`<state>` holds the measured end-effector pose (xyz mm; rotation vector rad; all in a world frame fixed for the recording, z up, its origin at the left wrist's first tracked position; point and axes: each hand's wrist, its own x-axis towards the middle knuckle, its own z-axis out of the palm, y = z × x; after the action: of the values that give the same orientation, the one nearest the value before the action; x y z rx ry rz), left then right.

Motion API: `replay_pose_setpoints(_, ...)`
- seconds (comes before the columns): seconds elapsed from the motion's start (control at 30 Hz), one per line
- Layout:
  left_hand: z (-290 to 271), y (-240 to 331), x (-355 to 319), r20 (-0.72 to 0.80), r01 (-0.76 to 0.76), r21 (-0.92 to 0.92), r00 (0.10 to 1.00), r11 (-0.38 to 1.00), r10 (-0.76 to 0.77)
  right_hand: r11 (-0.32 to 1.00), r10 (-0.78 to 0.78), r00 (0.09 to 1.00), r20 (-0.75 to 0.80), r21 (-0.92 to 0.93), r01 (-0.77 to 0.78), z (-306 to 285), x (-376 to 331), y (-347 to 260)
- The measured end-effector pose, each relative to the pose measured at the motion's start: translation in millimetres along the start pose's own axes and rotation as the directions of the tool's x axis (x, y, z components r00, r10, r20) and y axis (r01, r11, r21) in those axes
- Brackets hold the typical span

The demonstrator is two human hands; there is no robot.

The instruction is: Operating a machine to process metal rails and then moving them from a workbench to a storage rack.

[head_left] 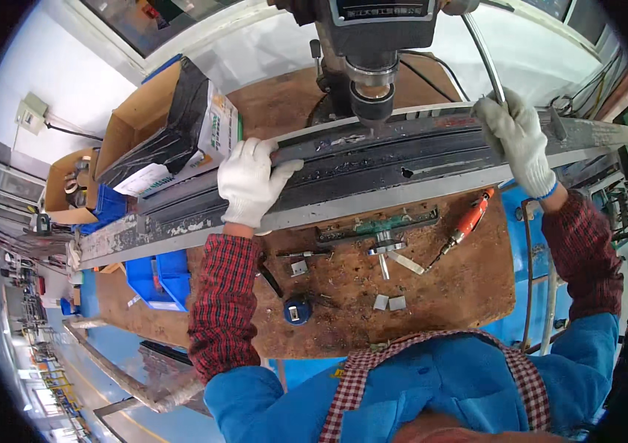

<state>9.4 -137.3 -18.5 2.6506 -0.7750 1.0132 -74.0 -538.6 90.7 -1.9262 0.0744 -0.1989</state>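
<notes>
A long dark metal profile [373,166] with pale edges lies across the bench, with metal chips on its face. My left hand [250,181], in a white knitted glove, lies on the profile left of the drill, thumb spread from the fingers. My right hand [515,136], gloved too, is closed around the drill press lever [482,55]. Between my hands the drill press [380,37] stands behind the profile. Its chuck [371,103] is just above the profile's far part; the bit's tip is hard to make out.
On the wooden bench [432,303] lie an orange air tool [473,218], a clamp-like metal fixture [384,240], a blue tape measure [297,311] and small metal plates [389,303]. Blue bins [159,280] sit at the left. Behind them is an open cardboard box [173,129].
</notes>
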Motion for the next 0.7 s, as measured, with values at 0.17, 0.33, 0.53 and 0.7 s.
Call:
replay_pose_setpoints(0.17,-1,5,8,0.01,-0.026,0.02,1.0,0.999,0.026,0.989,-0.144,0.964,-0.226,-0.017,0.144,29,47,50)
replay_pose_setpoints(0.33,-1,7,8,0.051,-0.049,0.074,0.998,0.996,0.045,0.982,-0.188,0.957,-0.222,-0.03,0.186,28,46,59)
replay_pose_setpoints(0.53,-1,2,1,0.039,-0.046,0.101,0.998,0.994,0.042,0.971,-0.014,1.0,0.02,-0.238,0.018,-15,-31,-48)
replay_pose_setpoints(0.7,5,5,16,-0.005,-0.083,0.041,0.997,0.996,0.083,0.265,-0.775,0.62,0.127,-0.825,0.5,-121,-32,-97)
